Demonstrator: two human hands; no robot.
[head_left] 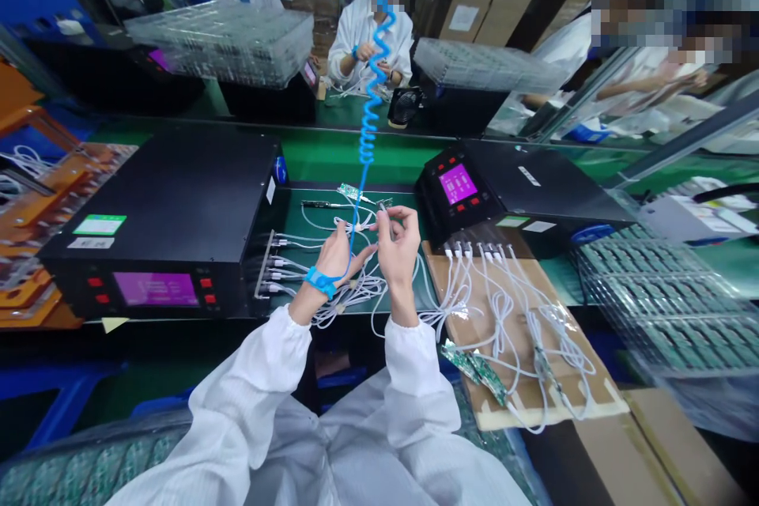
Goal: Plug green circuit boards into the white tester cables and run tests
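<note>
My left hand (337, 254), with a blue wrist strap (321, 281) on its wrist, is over the white cables (356, 296) with thumb and fingers apart; nothing shows in it. Close to its right, my right hand (397, 241) is pinched around a small part at its fingertips, perhaps a cable end, too small to make out. Just beyond my hands lie a green circuit board (349, 191) and a narrow dark board (317, 205). A coiled blue cord (372, 95) runs down in front of the bench to the strap.
Black testers with purple screens stand left (166, 213) and right (534, 182). A cardboard sheet (474, 316) bears cables and boards. Trays of boards (664, 300) are at the right. A person (371, 43) works across the bench.
</note>
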